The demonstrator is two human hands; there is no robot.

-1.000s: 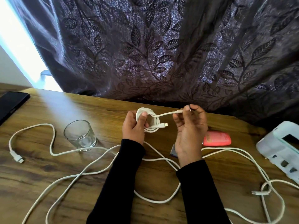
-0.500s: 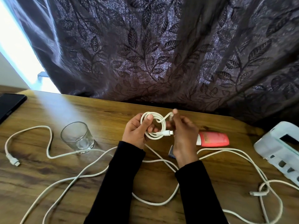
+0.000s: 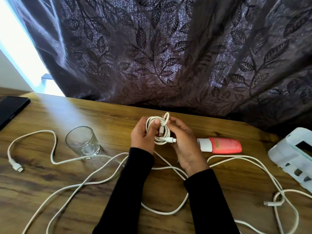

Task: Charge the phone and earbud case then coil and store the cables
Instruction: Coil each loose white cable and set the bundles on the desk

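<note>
Now both hands hold a small white cable coil (image 3: 157,130) just above the table (image 3: 118,115).

Left hand (image 3: 143,135) curls round the loops, thumb across them; right hand (image 3: 183,139) pinches the loose end at the top. It looks light, soft and springy, so it may pop open. Best to hold all loops together. Long cable (image 3: 94,178) lies loose underneath.

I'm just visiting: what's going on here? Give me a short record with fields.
surface: wooden table
left hand: grips small coiled white cable, thumb across the loops
right hand: holds the coil's right side, tucking a loop at its top
loose on table: long white cable, uncoiled
left of the hands: empty glass
right of the hands: pink tube; white power strip
far left edge: dark phone
</note>
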